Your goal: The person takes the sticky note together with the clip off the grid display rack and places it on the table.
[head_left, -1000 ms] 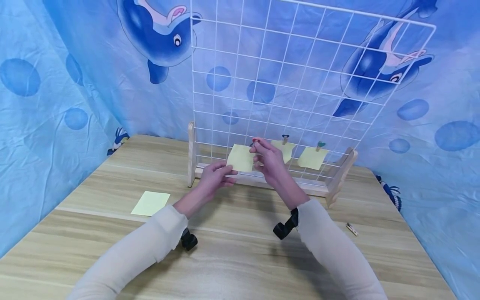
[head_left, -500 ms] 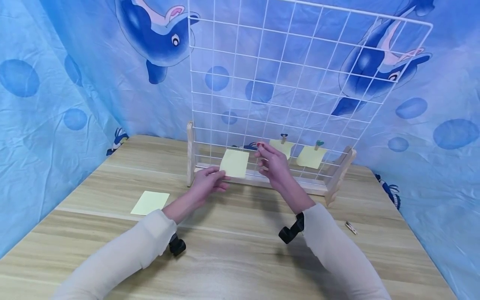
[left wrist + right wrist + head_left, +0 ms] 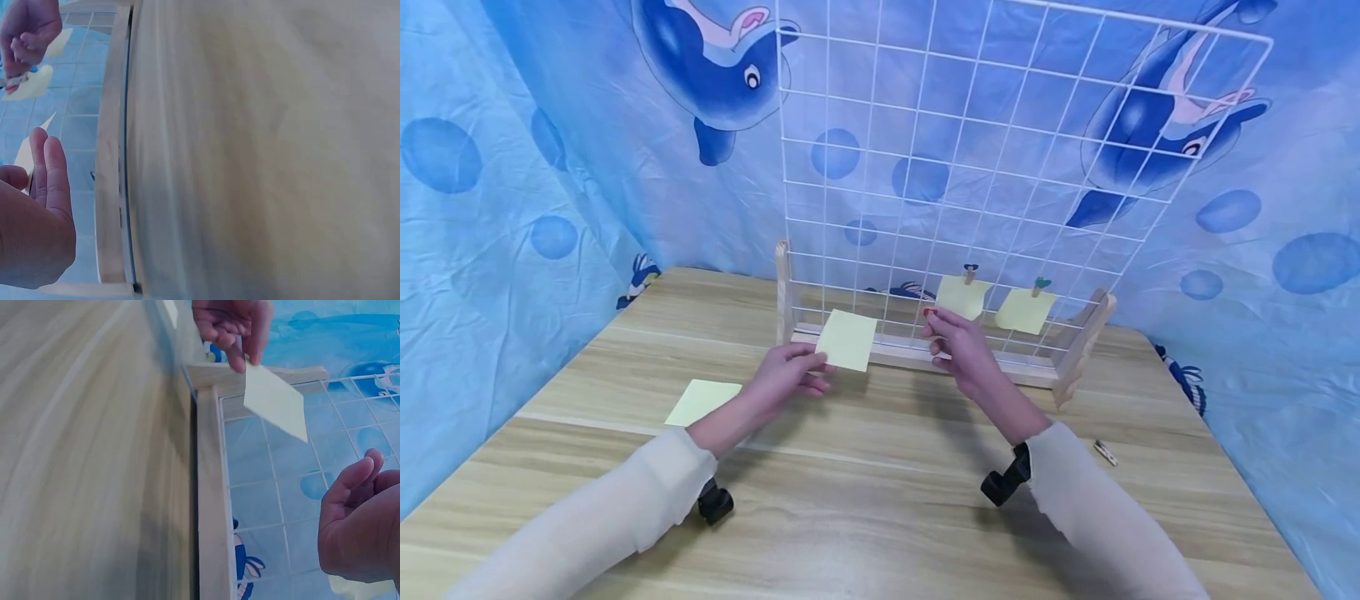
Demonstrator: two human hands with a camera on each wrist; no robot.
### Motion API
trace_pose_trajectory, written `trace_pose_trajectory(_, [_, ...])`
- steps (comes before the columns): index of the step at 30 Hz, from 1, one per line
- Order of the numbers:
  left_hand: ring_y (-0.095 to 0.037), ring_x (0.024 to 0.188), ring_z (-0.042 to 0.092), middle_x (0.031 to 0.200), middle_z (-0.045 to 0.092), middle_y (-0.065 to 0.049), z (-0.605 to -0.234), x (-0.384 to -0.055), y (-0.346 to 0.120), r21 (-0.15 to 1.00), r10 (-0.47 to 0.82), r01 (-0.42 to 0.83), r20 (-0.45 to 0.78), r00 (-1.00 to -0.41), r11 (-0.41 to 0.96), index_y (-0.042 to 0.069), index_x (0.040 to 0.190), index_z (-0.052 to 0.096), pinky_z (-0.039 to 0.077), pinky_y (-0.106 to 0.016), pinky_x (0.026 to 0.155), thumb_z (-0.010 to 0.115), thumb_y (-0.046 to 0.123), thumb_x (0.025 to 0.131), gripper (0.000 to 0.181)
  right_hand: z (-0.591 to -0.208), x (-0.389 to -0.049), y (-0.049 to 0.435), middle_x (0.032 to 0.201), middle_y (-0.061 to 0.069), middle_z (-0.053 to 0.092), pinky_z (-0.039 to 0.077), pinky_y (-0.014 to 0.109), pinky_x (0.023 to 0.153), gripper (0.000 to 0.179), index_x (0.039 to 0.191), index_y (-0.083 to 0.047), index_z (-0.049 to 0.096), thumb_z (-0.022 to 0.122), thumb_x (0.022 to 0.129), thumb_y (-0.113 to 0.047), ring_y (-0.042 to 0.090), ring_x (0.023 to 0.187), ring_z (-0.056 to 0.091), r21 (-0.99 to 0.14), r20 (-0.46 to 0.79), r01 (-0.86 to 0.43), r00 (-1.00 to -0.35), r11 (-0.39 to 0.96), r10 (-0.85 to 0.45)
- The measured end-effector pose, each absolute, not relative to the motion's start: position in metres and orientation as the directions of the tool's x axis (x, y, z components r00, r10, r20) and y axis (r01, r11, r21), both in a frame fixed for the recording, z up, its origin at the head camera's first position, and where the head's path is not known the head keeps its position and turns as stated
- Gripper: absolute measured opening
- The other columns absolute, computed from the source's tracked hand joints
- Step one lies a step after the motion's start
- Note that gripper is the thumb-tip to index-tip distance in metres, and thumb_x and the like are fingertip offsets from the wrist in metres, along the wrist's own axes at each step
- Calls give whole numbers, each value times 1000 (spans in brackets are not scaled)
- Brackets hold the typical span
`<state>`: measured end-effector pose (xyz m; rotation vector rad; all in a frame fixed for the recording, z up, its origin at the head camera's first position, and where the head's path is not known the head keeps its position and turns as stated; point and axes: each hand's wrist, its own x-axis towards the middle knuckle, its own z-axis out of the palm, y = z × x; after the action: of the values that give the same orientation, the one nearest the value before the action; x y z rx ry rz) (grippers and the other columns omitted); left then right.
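My left hand [image 3: 782, 379] pinches a pale yellow sticky note [image 3: 847, 340] at its lower left corner, in front of the white wire grid [image 3: 910, 179]. In the right wrist view that note [image 3: 273, 400] hangs in the air, apart from the grid. To the right of it, my right hand [image 3: 962, 346] pinches a small clothespin [image 3: 929, 312] with a red top, which also shows in the left wrist view. Two other notes are clipped low on the grid: one note [image 3: 962, 298] under a dark blue clothespin [image 3: 971, 272], one note [image 3: 1027, 312] under a green-topped clothespin [image 3: 1041, 285].
A loose yellow note [image 3: 700, 402] lies on the wooden table [image 3: 865, 508] beside my left forearm. At the right lies another clothespin [image 3: 1106, 453]. Wooden feet [image 3: 1084, 346] hold the grid up, and a blue dolphin-print curtain [image 3: 587, 208] surrounds the table.
My left hand has drawn the sticky note leftward and down, away from the grid. The right hand, still pinching the red clothespin, has moved right and down, apart from the note.
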<state>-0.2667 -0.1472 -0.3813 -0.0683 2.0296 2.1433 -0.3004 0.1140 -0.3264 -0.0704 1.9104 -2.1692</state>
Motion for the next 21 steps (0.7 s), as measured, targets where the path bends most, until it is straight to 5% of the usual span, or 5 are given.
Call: trace_pose_trajectory(21, [-16, 68, 64, 105, 62, -22, -388, -239, -189, 979, 96, -203, -205, -974, 27, -8, 131, 28, 54, -32, 70, 56, 18, 88, 58, -349, -274, 167, 77, -3, 55, 37, 18, 50, 27, 113, -5, 50, 50, 92, -20, 7, 56, 45, -984, -166, 177, -958, -29, -233])
